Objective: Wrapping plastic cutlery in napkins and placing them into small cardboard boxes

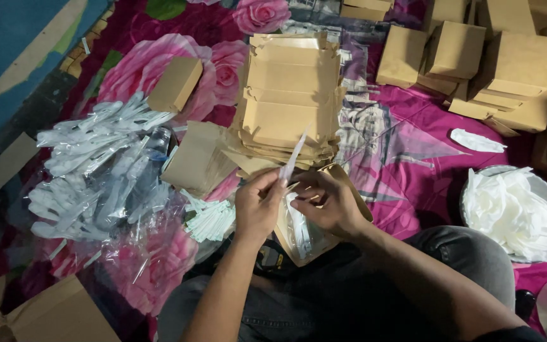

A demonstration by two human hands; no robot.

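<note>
My left hand (257, 206) pinches a slim white wrapped stick (294, 157) that points up and away from me. My right hand (330, 201) rests on the open brown paper box (305, 240) lying in my lap, fingers curled at its mouth. Inside the box something white in clear wrapping shows. Just beyond both hands stands a tall stack of flat brown box blanks (289, 95). A small bunch of white wrapped sticks (211, 218) lies left of my left hand.
A heap of clear-wrapped white plastic cutlery (96, 168) covers the left side of the flowered pink cloth (406, 158). Folded brown boxes (482, 60) pile at the back right. A bowl of white napkins (517, 212) sits at right. One closed box (175, 83) lies at back left.
</note>
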